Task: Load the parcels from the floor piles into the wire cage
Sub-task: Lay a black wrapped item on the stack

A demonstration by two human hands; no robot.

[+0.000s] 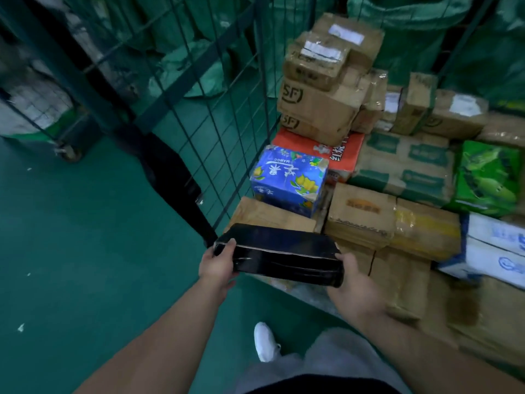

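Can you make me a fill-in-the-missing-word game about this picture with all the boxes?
1. The left hand and right hand hold a ___ parcel.
2. The blue box says ___ on it.
3. The person's shoe is ___.
Missing words: black, MANGO, white.

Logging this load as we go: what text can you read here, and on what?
"SF": upper brown carton.
"SF": lower brown carton.
"MANGO", upside down: blue box.
Too blurred: red box characters, white shipping labels, green-printed carton, white box.
No text seen: black parcel.
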